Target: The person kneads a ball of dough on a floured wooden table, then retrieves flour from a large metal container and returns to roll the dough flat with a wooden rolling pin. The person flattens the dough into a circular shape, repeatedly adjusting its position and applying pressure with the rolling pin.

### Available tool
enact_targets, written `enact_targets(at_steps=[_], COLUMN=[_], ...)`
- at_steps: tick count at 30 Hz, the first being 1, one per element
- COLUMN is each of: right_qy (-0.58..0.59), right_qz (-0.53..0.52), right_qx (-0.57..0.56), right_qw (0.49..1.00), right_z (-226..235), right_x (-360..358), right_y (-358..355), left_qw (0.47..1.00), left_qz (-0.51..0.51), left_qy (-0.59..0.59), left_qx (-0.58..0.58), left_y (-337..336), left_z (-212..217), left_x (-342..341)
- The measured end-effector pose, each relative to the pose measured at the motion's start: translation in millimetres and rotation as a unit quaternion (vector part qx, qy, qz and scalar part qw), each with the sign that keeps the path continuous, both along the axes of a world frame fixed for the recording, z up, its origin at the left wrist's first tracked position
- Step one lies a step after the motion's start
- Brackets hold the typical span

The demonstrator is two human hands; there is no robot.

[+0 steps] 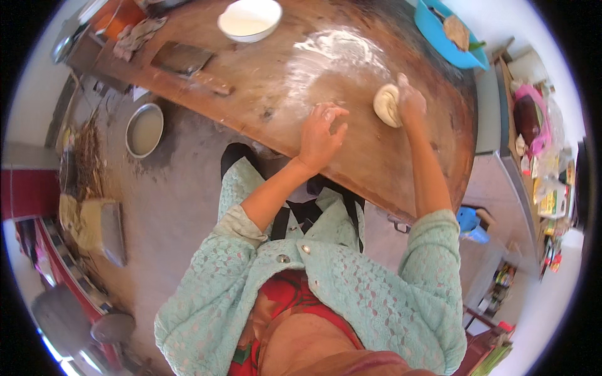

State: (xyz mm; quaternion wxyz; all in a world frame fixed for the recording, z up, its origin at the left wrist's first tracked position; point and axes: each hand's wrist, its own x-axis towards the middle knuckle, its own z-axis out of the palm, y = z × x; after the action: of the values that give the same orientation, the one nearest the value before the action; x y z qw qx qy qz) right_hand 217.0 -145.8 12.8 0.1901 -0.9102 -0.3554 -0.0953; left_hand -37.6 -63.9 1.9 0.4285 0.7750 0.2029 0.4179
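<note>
A pale, rounded lump of dough (387, 105) with a fold across its top rests on the wooden table (370, 163). My right hand (411, 103) is closed against its right side, with some fingers hidden behind the hand. To the left of the dough, my left hand (323, 135) hovers over or rests on the tabletop near the front edge. Its fingers are loosely bent and apart, and it holds nothing. White flour (338, 53) is spread on the wood beyond both hands.
A cleaver (185, 59) with a wooden handle lies at the table's left, near a crumpled cloth (138, 37). A white bowl (249, 22) stands at the far side, a blue basin (448, 37) at the far right. A metal basin (145, 130) sits on the floor.
</note>
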Motion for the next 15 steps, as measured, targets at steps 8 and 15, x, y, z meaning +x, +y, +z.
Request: enact_targets(at_steps=[8,15], right_qy=[0.032,-0.014], right_qz=[-0.013,0.148], right_qx=[0.073,0.115], right_qw=[0.997,0.982], right_z=[1,-18], right_x=[-90,-124], right_y=[-29,87], left_qw=[0.998,0.994], left_qz=[0.03,0.101], left_qy=[-0.051,-0.003], left_qx=[0.023,0.037], left_y=[3,39], left_z=[-10,-11], left_x=[-55,-62])
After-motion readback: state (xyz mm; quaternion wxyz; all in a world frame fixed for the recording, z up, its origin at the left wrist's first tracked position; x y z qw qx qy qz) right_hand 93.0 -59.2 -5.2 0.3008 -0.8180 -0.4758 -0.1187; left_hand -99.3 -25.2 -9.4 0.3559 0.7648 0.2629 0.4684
